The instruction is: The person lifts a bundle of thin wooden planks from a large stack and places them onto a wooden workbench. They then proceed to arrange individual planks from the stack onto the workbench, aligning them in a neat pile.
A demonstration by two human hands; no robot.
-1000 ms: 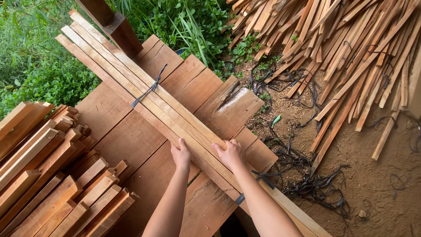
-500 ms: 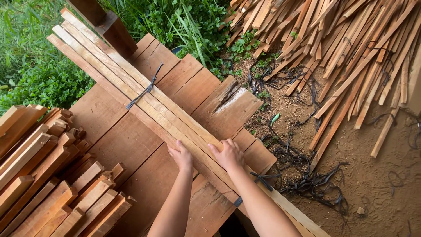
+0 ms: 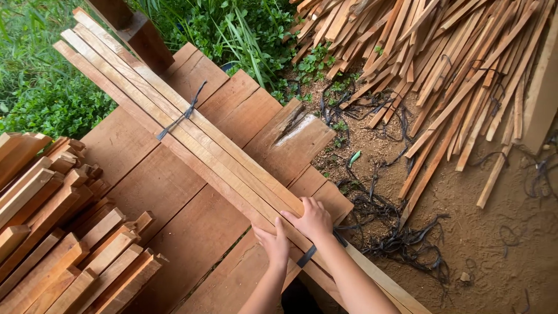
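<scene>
A long bundle of pale wooden slats (image 3: 192, 131) lies diagonally across a platform of reddish-brown planks (image 3: 168, 192). Dark straps bind it near the far end (image 3: 181, 116) and near me (image 3: 308, 254). My left hand (image 3: 273, 244) presses flat on the bundle's near side, fingers together. My right hand (image 3: 314, 220) curls over the bundle's top edge right beside it, just ahead of the near strap. Both forearms reach in from the bottom of the view.
Stacked short wood blocks (image 3: 58, 232) fill the lower left. A large heap of loose slats (image 3: 442, 64) lies on sandy ground at upper right, with tangled black straps (image 3: 401, 232) nearby. Green plants (image 3: 52, 104) grow beyond the platform. A dark post (image 3: 139, 32) stands at the top.
My two hands have drawn closer together on the bundle and sit nearer the near strap. The bundle looks shifted slightly along its length.
</scene>
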